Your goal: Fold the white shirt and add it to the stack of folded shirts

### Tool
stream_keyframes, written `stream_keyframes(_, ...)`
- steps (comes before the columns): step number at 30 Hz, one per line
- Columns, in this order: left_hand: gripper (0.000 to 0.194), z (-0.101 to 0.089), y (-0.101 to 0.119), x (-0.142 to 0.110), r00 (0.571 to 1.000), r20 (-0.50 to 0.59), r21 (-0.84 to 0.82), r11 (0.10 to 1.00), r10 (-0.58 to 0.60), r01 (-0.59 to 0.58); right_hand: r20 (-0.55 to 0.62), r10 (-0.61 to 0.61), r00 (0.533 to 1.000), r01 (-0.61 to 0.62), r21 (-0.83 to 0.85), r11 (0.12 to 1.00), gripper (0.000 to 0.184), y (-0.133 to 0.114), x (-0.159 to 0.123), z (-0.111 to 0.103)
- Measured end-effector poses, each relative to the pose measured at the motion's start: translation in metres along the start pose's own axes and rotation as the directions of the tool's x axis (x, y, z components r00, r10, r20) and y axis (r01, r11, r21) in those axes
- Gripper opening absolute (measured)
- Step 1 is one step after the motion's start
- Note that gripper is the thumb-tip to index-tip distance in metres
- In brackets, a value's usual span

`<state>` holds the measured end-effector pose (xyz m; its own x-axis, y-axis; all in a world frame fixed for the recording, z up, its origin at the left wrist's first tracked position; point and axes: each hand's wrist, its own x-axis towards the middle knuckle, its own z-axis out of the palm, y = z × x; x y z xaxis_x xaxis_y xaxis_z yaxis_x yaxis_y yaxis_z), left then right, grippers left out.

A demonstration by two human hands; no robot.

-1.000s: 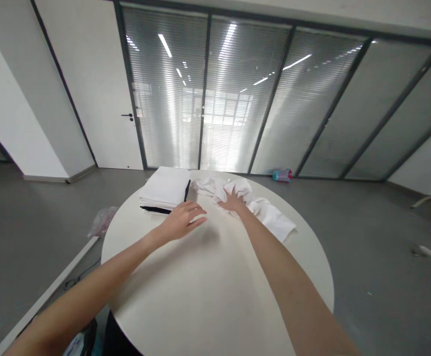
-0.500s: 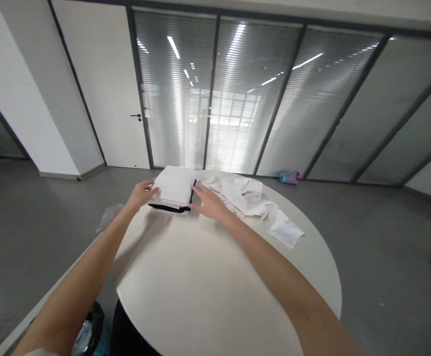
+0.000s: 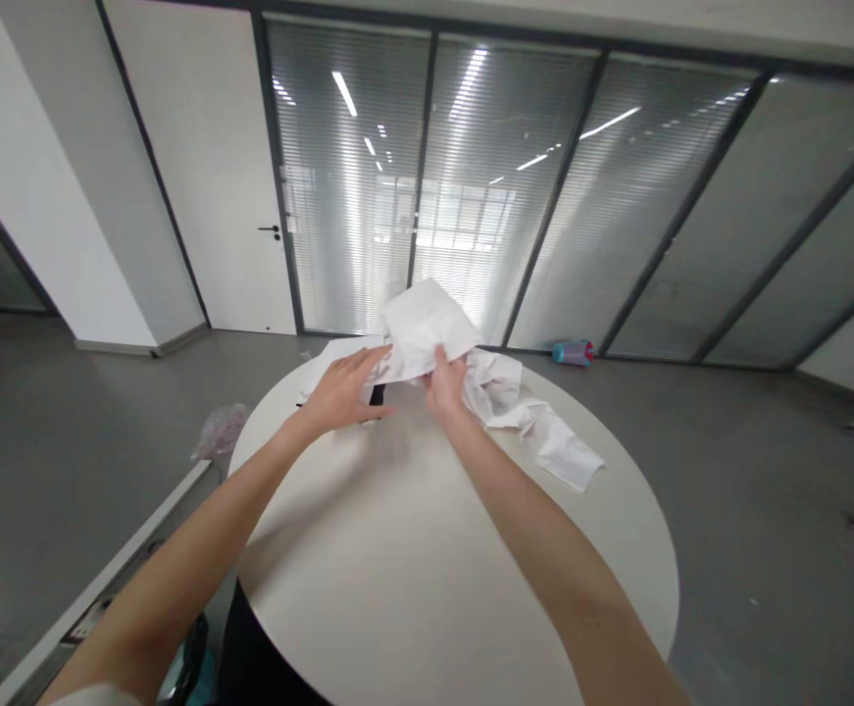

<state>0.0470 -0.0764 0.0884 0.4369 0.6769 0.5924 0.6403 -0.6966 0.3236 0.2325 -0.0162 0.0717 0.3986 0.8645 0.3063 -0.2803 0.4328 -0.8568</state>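
Observation:
My right hand (image 3: 445, 384) pinches a crumpled white cloth (image 3: 421, 328) and holds part of it up above the round white table (image 3: 427, 559). The rest of the cloth (image 3: 555, 443) trails across the table to the right. My left hand (image 3: 342, 392) lies flat with its fingers extended, and the fingertips touch the cloth's lower edge. Under that hand is a stack of folded white garments (image 3: 342, 358), largely hidden by the hand and the raised cloth. A black fabric layer (image 3: 376, 394) shows at the stack's side.
A crinkled plastic bag (image 3: 221, 431) lies on the grey floor left of the table. A teal and red cylinder (image 3: 572, 353) stands by the glass partition (image 3: 500, 186) with blinds. A white door (image 3: 206, 176) is at the back left. A white floor strip (image 3: 110, 579) runs lower left.
My right hand has moved from beside the stack onto the cloth and lifted part of it. My left hand has moved right, from the stack's left side to over it.

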Motion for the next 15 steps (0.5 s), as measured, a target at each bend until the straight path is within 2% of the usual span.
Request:
stream_keyframes(2, 0.072, 0.010, 0.002, -0.010, 1.000, 0.008, 0.323, 0.946, 0.003, -0.005, -0.106, 0.049, 0.993, -0.025, 0.217, 0.976, 0.028, -0.019, 0.016, -0.027)
stream_keyframes(4, 0.051, 0.024, 0.007, -0.017, 1.000, 0.022, 0.482, 0.876, -0.004, -0.007, -0.115, 0.073, 0.991, -0.038, 0.281, 0.959, 0.028, -0.032, 0.022, -0.063)
stream_keyframes(5, 0.045, 0.032, 0.012, -0.021, 0.999, 0.054, 0.516, 0.856, 0.008, -0.035, -0.120, 0.090, 0.989, -0.056, 0.257, 0.965, 0.029, -0.036, 0.023, -0.083)
stream_keyframes(8, 0.036, 0.055, 0.035, -0.030, 0.965, 0.238, 0.516, 0.827, 0.112, -0.223, -0.151, 0.132, 0.980, -0.140, -0.047, 0.989, 0.042, -0.039, 0.015, -0.144)
stream_keyframes(10, 0.028, 0.068, 0.055, -0.039, 0.905, 0.383, 0.451, 0.818, 0.183, -0.357, -0.221, 0.092, 0.971, -0.153, -0.276, 0.949, 0.055, -0.039, 0.005, -0.179)
stream_keyframes(12, 0.018, 0.078, 0.074, -0.047, 0.843, 0.490, 0.361, 0.829, 0.221, -0.427, -0.279, -0.078, 0.957, -0.092, -0.549, 0.831, 0.067, -0.042, -0.005, -0.200)
stream_keyframes(13, 0.022, 0.082, 0.082, -0.049, 0.824, 0.519, 0.320, 0.842, 0.227, -0.434, -0.251, -0.182, 0.951, -0.047, -0.695, 0.717, 0.068, -0.044, -0.010, -0.205)
stream_keyframes(14, 0.032, 0.085, 0.088, -0.049, 0.814, 0.534, 0.283, 0.858, 0.230, -0.428, -0.169, -0.262, 0.950, 0.006, -0.830, 0.557, 0.066, -0.046, -0.015, -0.206)
stream_keyframes(15, 0.041, 0.088, 0.092, -0.048, 0.812, 0.537, 0.254, 0.875, 0.227, -0.413, -0.049, -0.289, 0.956, 0.068, -0.922, 0.382, 0.060, -0.048, -0.019, -0.204)
